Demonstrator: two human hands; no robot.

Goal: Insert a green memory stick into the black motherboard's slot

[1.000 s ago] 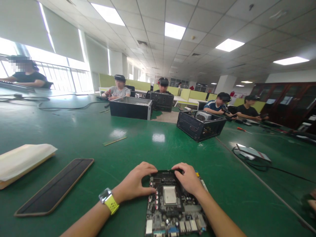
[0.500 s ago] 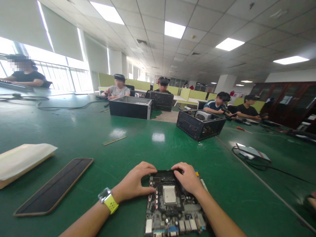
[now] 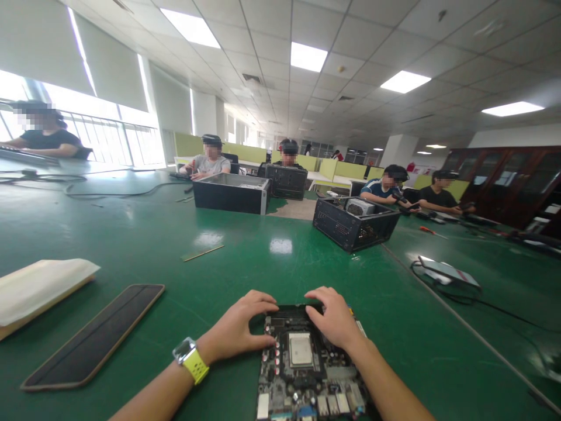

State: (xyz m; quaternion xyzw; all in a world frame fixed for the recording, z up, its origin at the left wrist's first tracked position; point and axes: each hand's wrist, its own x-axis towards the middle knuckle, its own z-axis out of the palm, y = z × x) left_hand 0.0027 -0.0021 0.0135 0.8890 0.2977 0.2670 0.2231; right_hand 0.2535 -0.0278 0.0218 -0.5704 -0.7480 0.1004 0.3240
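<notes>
On the green table [image 3: 245, 275], the open computer case [image 3: 356, 225] stands at one o'clock from the motherboard [image 3: 307, 381], which lies flat at six o'clock of the view, outside this case. At its ten o'clock, the left hand [image 3: 239, 326] is widely open, thumb and fingers meeting the edge, apparently without firm hold. The right hand [image 3: 336, 321] is half-curled over the one o'clock side; whether it grips, I cannot tell. The processor [image 3: 300, 351] seems already seated, its metal top uncovered.
</notes>
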